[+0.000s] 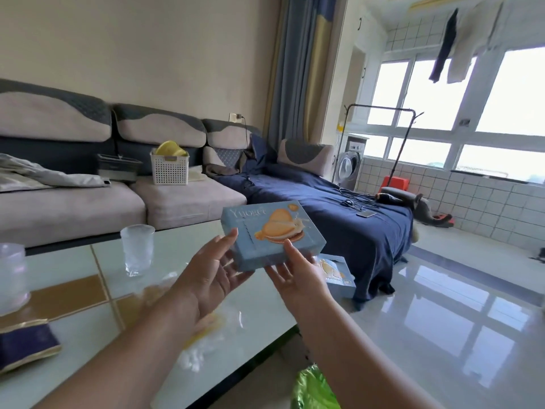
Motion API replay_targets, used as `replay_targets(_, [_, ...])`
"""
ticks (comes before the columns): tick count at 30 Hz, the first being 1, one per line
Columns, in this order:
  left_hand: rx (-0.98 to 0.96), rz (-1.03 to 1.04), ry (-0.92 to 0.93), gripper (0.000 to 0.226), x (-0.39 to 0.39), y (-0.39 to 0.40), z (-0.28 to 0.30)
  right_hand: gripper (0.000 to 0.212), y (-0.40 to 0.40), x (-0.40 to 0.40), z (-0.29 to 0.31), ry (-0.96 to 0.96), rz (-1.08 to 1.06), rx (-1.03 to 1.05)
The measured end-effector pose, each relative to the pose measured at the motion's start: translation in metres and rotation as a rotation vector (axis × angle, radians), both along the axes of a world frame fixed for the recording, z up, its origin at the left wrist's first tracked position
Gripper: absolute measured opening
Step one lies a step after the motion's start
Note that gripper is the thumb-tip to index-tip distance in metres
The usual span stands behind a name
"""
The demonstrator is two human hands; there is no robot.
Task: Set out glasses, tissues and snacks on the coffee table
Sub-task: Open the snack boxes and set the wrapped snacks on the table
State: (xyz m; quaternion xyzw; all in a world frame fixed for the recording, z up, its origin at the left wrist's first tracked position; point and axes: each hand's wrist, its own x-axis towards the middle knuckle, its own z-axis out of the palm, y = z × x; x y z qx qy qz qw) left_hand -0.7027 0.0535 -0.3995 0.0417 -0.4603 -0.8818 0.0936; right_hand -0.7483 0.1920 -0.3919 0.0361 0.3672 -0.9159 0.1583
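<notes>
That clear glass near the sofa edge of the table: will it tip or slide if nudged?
The glass stands upright and looks taller than wide, so a high nudge could tip it. The table top looks glossy, so a low push would probably slide it. It seems thin, likely fragile.

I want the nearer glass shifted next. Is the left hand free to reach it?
Probably not yet: the left hand and right hand both hold the blue snack box. The path to the glass looks unobstructed.

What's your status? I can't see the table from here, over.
Left hand and right hand both grip blue biscuit box, held above coffee table edge. Second box below it. Two glasses already out. Nothing blocking.
</notes>
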Motion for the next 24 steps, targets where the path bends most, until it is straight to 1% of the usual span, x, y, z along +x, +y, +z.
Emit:
replay_targets(4, [0.039,0.093,0.041,0.052,0.016,0.02,-0.006,0.053,-0.012,0.028,0.001,0.024,-0.014,0.006])
replay_targets(6, [0.043,0.16,0.023,0.045,0.022,0.021,-0.005,0.053,-0.008,0.035,-0.003,0.055,0.005,0.038])
replay_targets(7, [0.053,0.172,0.006,0.041,0.025,0.02,-0.004,0.056,-0.003,0.036,-0.004,0.076,0.001,0.045])
replay_targets(9, [0.072,0.181,-0.021,0.03,0.031,0.018,-0.002,0.074,0.014,0.033,-0.004,0.128,-0.082,0.098])
replay_targets(10, [0.063,0.184,-0.029,0.023,0.033,0.016,0.0,0.083,0.023,0.031,-0.005,0.202,-0.167,0.21])
replay_targets(11, [0.044,0.185,-0.037,0.016,0.035,0.015,0.002,0.087,0.033,0.03,-0.005,0.352,-0.266,0.41])
replay_targets(12, [0.027,0.186,-0.048,0.012,0.037,0.014,0.003,0.085,0.042,0.03,-0.005,0.575,-0.367,0.678])
replay_targets(13, [0.012,0.187,-0.062,0.01,0.038,0.015,0.005,0.079,0.05,0.031,-0.005,0.847,-0.441,0.948])
replay_targets(14, [-0.001,0.184,-0.077,0.011,0.039,0.016,0.006,0.074,0.056,0.031,-0.005,1.105,-0.443,1.168])
replay_targets(15, [-0.013,0.177,-0.09,0.015,0.039,0.017,0.007,0.073,0.059,0.031,-0.004,1.289,-0.368,1.353])
replay_targets(16, [-0.022,0.168,-0.1,0.019,0.04,0.019,0.008,0.073,0.061,0.031,-0.003,1.395,-0.279,1.501])
replay_targets(17, [-0.027,0.152,-0.103,0.022,0.04,0.021,0.009,0.071,0.062,0.031,-0.003,1.428,-0.213,1.591])
replay_targets(18, [-0.027,0.131,-0.099,0.023,0.041,0.023,0.011,0.066,0.062,0.032,-0.003,1.423,-0.201,1.613])
replay_targets(21, [0.003,0.093,-0.087,0.026,0.043,0.026,0.015,0.049,0.061,0.031,-0.001,1.384,-0.328,1.498])
replay_targets(24, [0.029,0.068,-0.053,0.045,0.043,0.027,0.016,0.044,0.055,0.03,-0.002,1.311,-0.344,1.458])
